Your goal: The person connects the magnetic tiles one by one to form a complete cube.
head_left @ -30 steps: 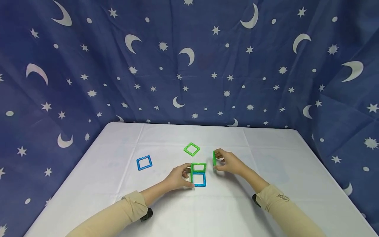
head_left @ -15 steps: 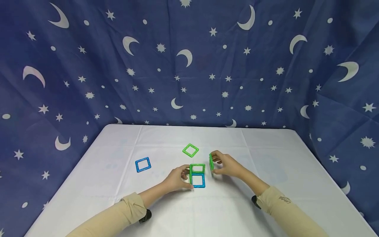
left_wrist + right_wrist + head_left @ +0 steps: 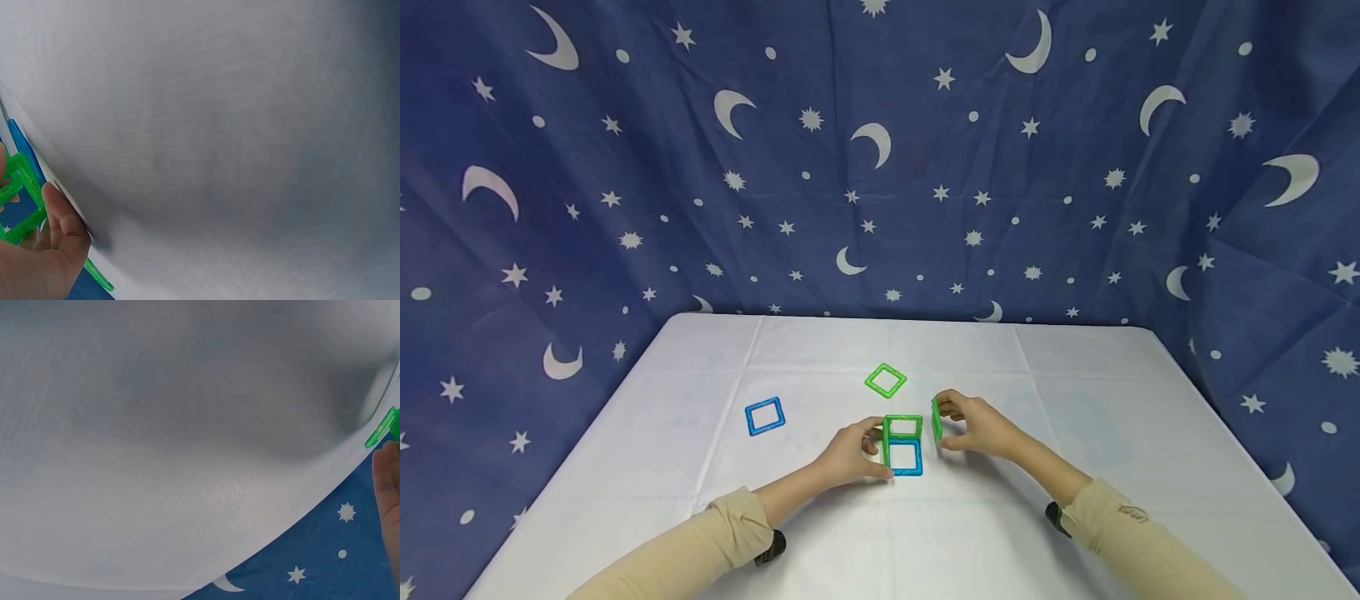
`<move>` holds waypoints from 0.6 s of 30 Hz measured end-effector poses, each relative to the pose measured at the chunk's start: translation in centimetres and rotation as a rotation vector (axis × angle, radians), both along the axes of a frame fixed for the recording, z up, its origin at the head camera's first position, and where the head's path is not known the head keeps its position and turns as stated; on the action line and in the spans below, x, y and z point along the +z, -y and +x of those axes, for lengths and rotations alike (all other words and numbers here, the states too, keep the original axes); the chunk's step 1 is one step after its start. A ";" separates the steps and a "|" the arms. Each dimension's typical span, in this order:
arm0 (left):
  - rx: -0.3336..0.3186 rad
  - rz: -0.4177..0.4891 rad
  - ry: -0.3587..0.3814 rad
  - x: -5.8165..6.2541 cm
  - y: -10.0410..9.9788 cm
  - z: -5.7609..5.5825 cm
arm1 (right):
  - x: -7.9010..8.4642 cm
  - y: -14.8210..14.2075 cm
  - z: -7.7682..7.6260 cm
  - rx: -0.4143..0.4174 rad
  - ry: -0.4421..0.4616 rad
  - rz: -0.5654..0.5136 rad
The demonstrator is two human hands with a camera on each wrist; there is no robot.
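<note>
The part-curled right hand point(image 3: 988, 425) pinches a green frame point(image 3: 937, 421), now nearer the assembly point(image 3: 905, 438) the part-curled left hand point(image 3: 848, 452) grips; joint not yet made.

You face a dark blue fabric backdrop point(image 3: 925, 158), printed with pale moons, stars and dots, visibly creased, extending along both sides; before you stands a white-covered surface point(image 3: 955, 533), far corners rounded, straight fold lines evident, soft shadows across it

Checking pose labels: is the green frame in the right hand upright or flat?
Upright: in the head view, the green frame shows as a narrow sliver, nearly edge-on, in the right hand.
</note>
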State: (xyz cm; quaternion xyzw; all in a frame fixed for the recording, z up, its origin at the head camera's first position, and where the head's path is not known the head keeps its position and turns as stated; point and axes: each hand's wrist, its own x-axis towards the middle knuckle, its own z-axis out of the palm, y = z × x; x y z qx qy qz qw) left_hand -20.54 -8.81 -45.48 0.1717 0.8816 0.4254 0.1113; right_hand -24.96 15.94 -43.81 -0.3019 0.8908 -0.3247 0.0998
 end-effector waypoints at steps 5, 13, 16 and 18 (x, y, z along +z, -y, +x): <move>0.002 -0.005 -0.004 -0.1 0.0 0.1 | -0.3 0.1 0.3 0.027 -0.002 -0.030; -0.007 0.011 -0.008 -0.2 0.0 0.0 | -0.9 0.6 0.9 0.059 0.004 -0.067; -0.001 0.008 -0.005 -0.2 0.0 -0.1 | -0.9 0.8 1.1 0.070 0.010 -0.069; 0.002 0.007 -0.006 -0.1 0.0 -0.2 | -0.9 0.9 1.2 0.079 0.010 -0.062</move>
